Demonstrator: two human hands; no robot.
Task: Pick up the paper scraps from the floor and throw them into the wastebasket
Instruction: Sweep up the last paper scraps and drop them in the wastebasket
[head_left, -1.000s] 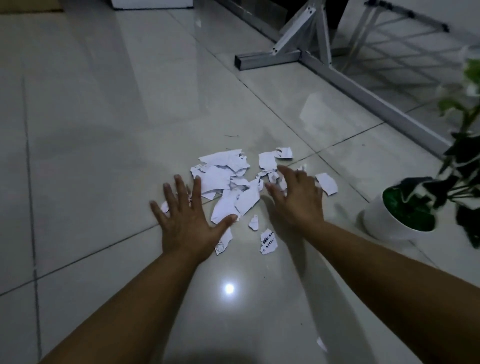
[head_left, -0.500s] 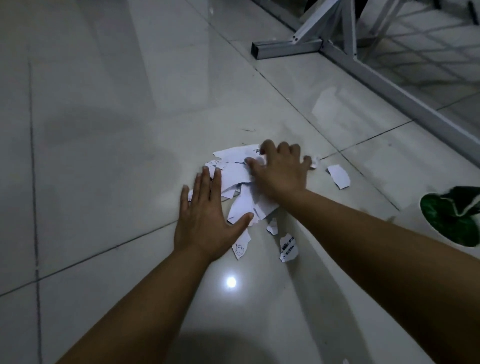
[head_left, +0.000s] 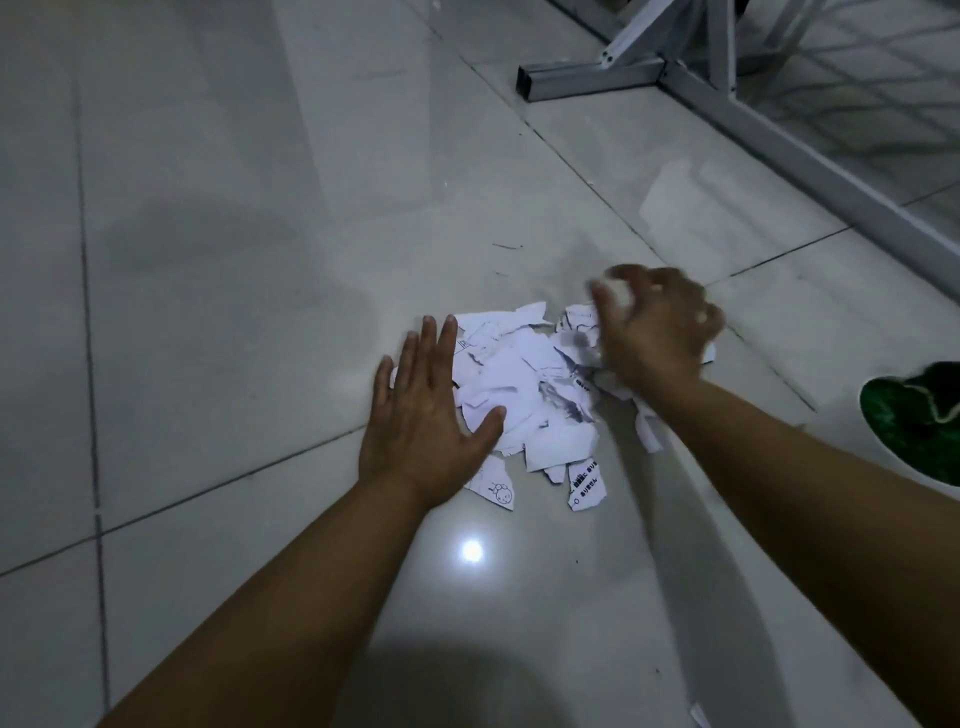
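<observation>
Torn white paper scraps (head_left: 524, 395) lie bunched in a heap on the glossy tiled floor (head_left: 234, 260). My left hand (head_left: 423, 415) rests flat on the floor with fingers spread, its thumb touching the heap's left edge. My right hand (head_left: 654, 327) is blurred, fingers curled over the heap's right side, pressing on scraps there. Two printed scraps (head_left: 586, 483) sit loose at the near edge of the heap. No wastebasket is in view.
A grey metal frame (head_left: 753, 130) runs along the floor at the upper right. A white pot with green filling (head_left: 914, 415) shows at the right edge. A small scrap (head_left: 698, 716) lies near the bottom edge.
The scattered scraps have been swept together into one tighter heap. My right hand moved to the right side and raked the outlying piece inward; my left hand stayed flat at the left.
</observation>
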